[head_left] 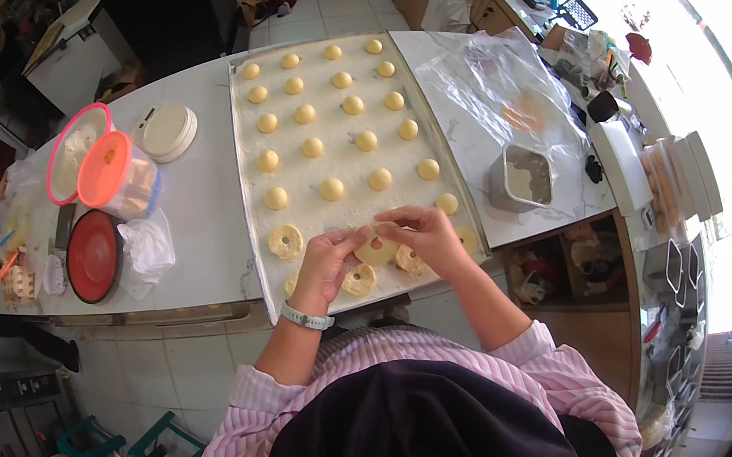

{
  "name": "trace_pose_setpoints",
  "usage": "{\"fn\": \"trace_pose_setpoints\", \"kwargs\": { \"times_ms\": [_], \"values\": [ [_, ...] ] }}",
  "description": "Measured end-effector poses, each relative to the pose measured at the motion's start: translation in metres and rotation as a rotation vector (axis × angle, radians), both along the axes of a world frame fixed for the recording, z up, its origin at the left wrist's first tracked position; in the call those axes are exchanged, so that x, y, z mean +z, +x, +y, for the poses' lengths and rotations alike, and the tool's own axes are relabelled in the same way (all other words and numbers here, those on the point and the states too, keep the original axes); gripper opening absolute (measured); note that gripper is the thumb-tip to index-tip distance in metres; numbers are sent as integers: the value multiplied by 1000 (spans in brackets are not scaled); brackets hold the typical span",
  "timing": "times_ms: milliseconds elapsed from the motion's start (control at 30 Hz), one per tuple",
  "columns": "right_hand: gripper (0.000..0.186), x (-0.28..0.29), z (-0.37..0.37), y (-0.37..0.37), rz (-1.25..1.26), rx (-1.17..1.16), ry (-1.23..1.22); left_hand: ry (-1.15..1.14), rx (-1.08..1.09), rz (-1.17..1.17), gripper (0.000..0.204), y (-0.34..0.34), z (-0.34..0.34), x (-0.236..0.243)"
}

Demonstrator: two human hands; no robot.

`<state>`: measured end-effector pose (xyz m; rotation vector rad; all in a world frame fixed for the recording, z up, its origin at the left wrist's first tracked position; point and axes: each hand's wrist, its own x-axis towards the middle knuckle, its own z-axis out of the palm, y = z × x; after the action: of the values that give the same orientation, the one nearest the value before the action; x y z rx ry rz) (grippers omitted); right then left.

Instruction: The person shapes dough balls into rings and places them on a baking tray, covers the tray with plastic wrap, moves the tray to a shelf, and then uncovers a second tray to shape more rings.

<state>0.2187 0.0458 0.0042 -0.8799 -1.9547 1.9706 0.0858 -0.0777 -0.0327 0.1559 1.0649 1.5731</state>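
Observation:
Both my hands pinch a pale dough ring [376, 251] near the front of a floured metal tray [238, 97]. My left hand [330, 264] grips the ring's left side, thumb and fingertips at its upper edge. My right hand [423, 237] holds it from the right with curled fingers. Shaped rings [283, 233] lie around my hands, some partly hidden. Beyond them, several rows of smooth dough balls [332, 188] cover the tray.
At left stand pink-rimmed tubs [105, 171], a white scale [166, 128] and a red-black round pan [93, 257]. At right are crumpled plastic [496, 89], a metal container [520, 179] and cluttered shelving [654, 179]. Green stools [164, 453] stand low left; another person's leg [41, 344] shows left.

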Motion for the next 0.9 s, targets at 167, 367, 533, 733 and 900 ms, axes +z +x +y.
{"fn": "trace_pose_setpoints", "kwargs": {
  "times_ms": [167, 367, 533, 733, 900],
  "values": [
    [25, -11, 1, 3, 4, 33, 16, 38, 100, 10, 26, -1, -1, -11],
    [26, -4, -4, -2, 13, 107, 11, 1, 25, 55, 25, 0, 0, -10],
    [27, -9, -1, -3, 56, 48, -17, -21, 2, 51, 25, 0, 0, -2],
    [26, -16, 5, -3, 43, 33, 56, -1, 69, 34, 23, -1, 0, -2],
    [28, -10, -3, -6, -7, 117, 153, -35, 28, 46, 23, -3, -1, -4]
  ]
}}
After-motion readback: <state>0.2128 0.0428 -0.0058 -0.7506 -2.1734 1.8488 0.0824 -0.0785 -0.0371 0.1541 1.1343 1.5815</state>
